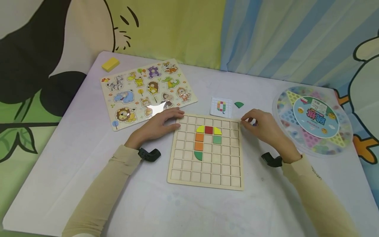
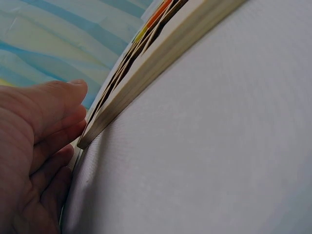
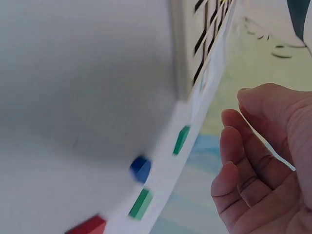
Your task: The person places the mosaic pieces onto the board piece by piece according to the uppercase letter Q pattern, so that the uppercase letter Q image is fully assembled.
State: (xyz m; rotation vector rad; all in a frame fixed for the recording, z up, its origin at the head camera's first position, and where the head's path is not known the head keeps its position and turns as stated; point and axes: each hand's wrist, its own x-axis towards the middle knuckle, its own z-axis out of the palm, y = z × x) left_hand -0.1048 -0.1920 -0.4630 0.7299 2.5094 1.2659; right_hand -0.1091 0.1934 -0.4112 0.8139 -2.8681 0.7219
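Observation:
A wooden grid board (image 1: 207,185) lies mid-table. Set in it are two yellow curved pieces (image 1: 200,129), a red square (image 1: 208,130), two orange squares (image 1: 199,137), a light green square (image 1: 217,140) and a green quarter-round (image 1: 198,155). My left hand (image 1: 161,126) rests at its upper left corner, fingers relaxed; the left wrist view shows those fingers (image 2: 63,126) at the board's edge. By the upper right corner is my right hand (image 1: 262,126), fingers loosely bent. Nothing shows between its thumb and fingers in the right wrist view. Below it lies a blue piece (image 3: 141,169).
A pattern card (image 1: 216,113) and a green quarter-round piece (image 1: 239,104) lie behind the board. Light green (image 3: 141,204) and red (image 3: 88,226) pieces lie near the blue one. An animal puzzle (image 1: 142,92), yellow block (image 1: 110,64) and round game box (image 1: 315,117) stand around.

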